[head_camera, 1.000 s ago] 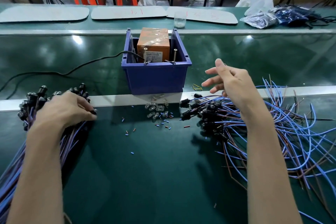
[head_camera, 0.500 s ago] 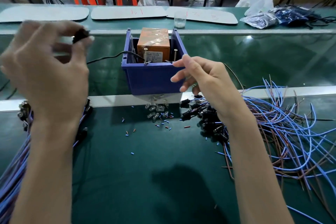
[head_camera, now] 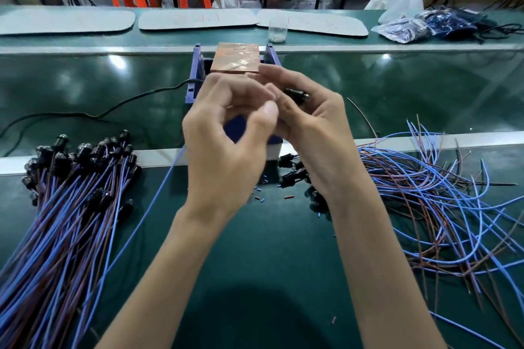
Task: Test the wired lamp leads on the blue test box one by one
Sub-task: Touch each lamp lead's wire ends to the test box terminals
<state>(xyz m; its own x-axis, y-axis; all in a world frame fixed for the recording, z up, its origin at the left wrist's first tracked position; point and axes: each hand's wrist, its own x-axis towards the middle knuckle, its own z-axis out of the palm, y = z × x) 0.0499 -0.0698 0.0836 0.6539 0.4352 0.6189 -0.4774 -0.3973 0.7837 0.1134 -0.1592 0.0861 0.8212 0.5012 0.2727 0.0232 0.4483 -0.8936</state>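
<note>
Fingers of the right hand (head_camera: 314, 139) are curled round a black lamp lead (head_camera: 296, 93) at frame centre, before the blue test box (head_camera: 193, 85). The left hand (head_camera: 224, 147) is curled alongside; its hold cannot be told. Bare belt (head_camera: 269, 263) is left below, between bundled leads (head_camera: 65, 207) and loose leads (head_camera: 439, 193).

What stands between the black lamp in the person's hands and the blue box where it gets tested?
Nothing visible. The right hand grips the black lamp in front of the blue box; the left hand seems to pinch its blue wire. The hands hide most of the box.
</note>
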